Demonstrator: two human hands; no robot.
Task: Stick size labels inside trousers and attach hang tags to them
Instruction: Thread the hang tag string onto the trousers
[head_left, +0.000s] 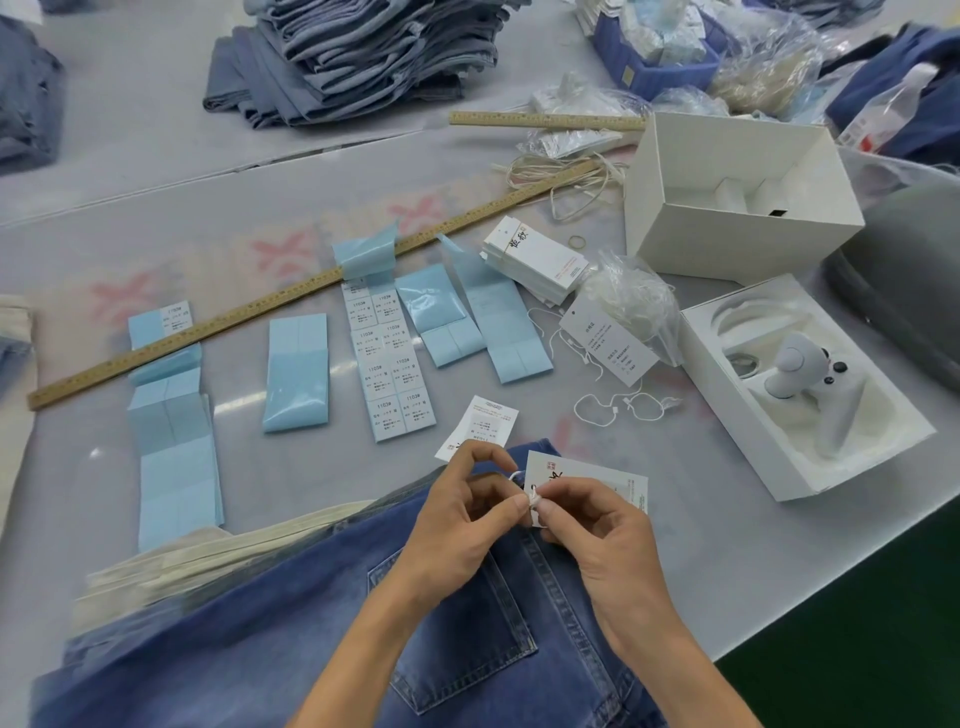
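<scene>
Blue denim trousers (322, 613) lie back pocket up at the near table edge. At their waistband my left hand (462, 525) and my right hand (597, 525) meet, each pinching the white string (532, 500) of a white hang tag (592, 480). The tag lies flat just beyond my right hand, and a second tag (480, 423) rests behind my left hand. A sheet of printed size labels (387, 364) sits further back, among blue backing strips (296, 371).
A long wooden ruler (291, 304) crosses the table. A hang tag stack (535, 257), loose strings (618, 408), an open white box (737, 192) and a tray with a white controller (800, 379) stand at right. Folded denim (363, 57) is piled far back. Cream fabric (218, 551) lies under the trousers.
</scene>
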